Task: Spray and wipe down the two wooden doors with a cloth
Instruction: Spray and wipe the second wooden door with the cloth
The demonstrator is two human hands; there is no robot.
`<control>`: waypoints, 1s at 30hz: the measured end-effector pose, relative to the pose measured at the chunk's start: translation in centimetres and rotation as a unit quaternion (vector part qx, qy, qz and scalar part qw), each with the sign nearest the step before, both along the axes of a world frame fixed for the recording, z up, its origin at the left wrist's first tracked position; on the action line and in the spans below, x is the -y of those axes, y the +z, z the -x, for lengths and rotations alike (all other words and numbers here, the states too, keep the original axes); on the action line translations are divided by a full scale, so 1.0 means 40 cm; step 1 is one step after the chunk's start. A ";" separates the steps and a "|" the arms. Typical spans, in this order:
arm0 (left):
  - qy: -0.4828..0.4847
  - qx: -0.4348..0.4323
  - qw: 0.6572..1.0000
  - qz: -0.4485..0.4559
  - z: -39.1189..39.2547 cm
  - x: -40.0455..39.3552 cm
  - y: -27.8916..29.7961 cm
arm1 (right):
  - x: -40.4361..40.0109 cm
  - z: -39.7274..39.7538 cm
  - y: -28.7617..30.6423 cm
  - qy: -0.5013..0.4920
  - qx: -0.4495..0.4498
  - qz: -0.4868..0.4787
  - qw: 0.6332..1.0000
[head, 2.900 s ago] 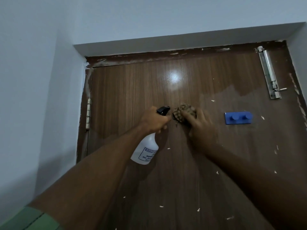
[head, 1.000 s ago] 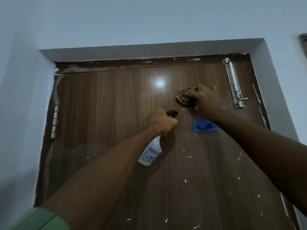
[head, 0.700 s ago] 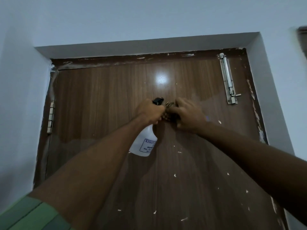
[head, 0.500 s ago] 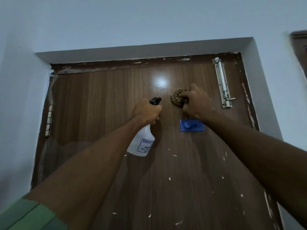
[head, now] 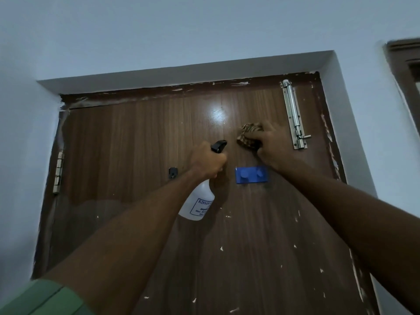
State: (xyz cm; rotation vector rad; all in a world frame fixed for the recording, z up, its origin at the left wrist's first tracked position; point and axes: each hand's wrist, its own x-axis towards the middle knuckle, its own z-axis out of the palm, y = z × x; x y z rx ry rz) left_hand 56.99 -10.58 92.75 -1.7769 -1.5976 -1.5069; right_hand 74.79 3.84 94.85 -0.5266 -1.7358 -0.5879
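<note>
Against brown door (head: 141,137), right hand (head: 276,147) grips cloth (head: 247,136), left hand (head: 208,160) holds spray bottle (head: 197,204).

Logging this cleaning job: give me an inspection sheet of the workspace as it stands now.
Surface: wooden door, closed, glossy glare near the top, white paint flecks across the lower part.
Job's things: white spray bottle, black nozzle pointing at the door; checked cloth bunched against the door.
Clutter: blue hook strip; small black fitting.
Hands: left hand grips the bottle; right hand presses the cloth.
Cables: nothing seen.
Surroundings: metal bolt upper right, hinge at left, pale wall, second frame at far right.
</note>
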 end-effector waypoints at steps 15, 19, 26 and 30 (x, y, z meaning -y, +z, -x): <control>-0.008 -0.061 0.997 0.052 -0.144 -0.056 0.010 | -0.055 -0.080 -0.167 -0.075 -0.020 -0.097 0.992; -0.006 -0.067 0.995 0.067 -0.179 -0.092 0.027 | -0.089 -0.133 -0.126 -0.175 0.052 -0.185 0.966; -0.020 -0.049 0.997 0.052 -0.284 -0.123 0.067 | -0.062 -0.119 -0.094 -0.187 -0.044 -0.117 0.974; -0.027 -0.053 0.996 0.069 -0.321 -0.140 0.058 | -0.106 -0.158 -0.181 -0.229 0.009 -0.211 0.950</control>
